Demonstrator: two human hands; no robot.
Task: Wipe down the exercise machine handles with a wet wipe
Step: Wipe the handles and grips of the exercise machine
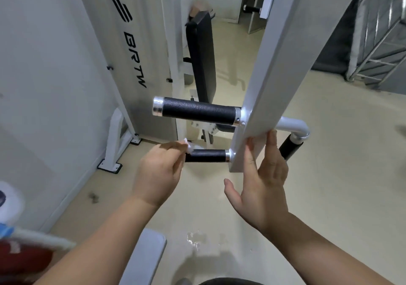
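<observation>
A grey machine arm (276,69) slants down through the middle of the view. Two black grip handles stick out to its left: an upper handle (197,110) with chrome end caps and a lower handle (206,155). My left hand (158,172) is closed around the free end of the lower handle, with a white wet wipe (189,146) pinched between fingers and grip. My right hand (263,175) is open, its fingertips resting against the bottom edge of the grey arm. A third black handle (290,147) hangs off a bent tube behind the arm on the right.
A white weight-stack cover (123,49) with a black logo stands at the left, its bolted foot (109,167) on the beige floor. A black padded bench (203,51) sits behind the handles. A grey pad (145,256) lies below my arms. A metal staircase (377,43) is at the far right.
</observation>
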